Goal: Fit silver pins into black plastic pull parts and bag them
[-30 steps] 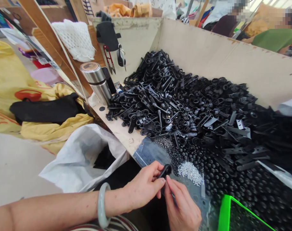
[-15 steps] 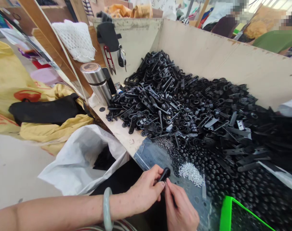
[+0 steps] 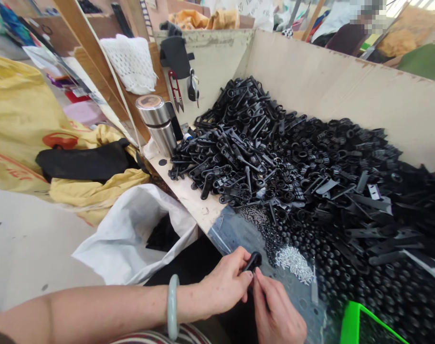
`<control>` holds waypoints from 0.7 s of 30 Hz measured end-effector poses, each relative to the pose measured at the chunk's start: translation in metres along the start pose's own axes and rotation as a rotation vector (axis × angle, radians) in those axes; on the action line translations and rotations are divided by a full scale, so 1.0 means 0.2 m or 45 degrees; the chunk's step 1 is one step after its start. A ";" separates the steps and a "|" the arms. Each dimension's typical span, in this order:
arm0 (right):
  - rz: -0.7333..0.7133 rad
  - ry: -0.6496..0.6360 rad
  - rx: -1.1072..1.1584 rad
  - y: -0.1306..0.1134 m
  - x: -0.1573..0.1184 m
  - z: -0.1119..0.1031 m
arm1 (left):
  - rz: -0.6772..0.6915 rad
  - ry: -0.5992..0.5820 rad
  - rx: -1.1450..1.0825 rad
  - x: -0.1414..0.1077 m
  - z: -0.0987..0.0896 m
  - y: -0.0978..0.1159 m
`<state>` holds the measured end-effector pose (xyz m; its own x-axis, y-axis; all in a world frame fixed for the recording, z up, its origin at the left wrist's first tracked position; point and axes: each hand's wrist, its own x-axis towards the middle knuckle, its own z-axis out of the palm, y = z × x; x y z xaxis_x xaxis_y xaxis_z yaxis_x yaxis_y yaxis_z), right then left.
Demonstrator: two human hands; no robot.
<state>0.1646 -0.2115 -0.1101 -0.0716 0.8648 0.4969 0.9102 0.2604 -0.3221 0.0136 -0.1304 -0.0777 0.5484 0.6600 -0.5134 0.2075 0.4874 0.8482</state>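
Near the bottom centre, my left hand is closed on a black plastic part whose rounded end sticks up past the fingers. My right hand touches that part from the right, thumb and forefinger pinched; whatever they hold is too small to make out. Just beyond the hands lies a heap of small silver pins. Small dark screws are piled behind it, and round black balls spread to the right. Further back rises a large heap of black handle-like parts.
A steel flask stands at the table's left edge, below hanging red snips. An open white sack is left of the table. A green-rimmed box sits at lower right. People's sleeves show at the upper right.
The whole view has shifted, so everything appears slightly further right. Both hands keep about the same hold on the black part.
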 end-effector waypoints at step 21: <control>-0.061 -0.026 -0.149 0.02 0.02 0.00 | 0.005 -0.020 0.105 0.00 -0.02 -0.01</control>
<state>0.1678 -0.2081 -0.1089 -0.1233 0.8614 0.4928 0.9468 0.2509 -0.2017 0.0096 -0.1289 -0.0806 0.5617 0.6525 -0.5087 0.2711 0.4357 0.8583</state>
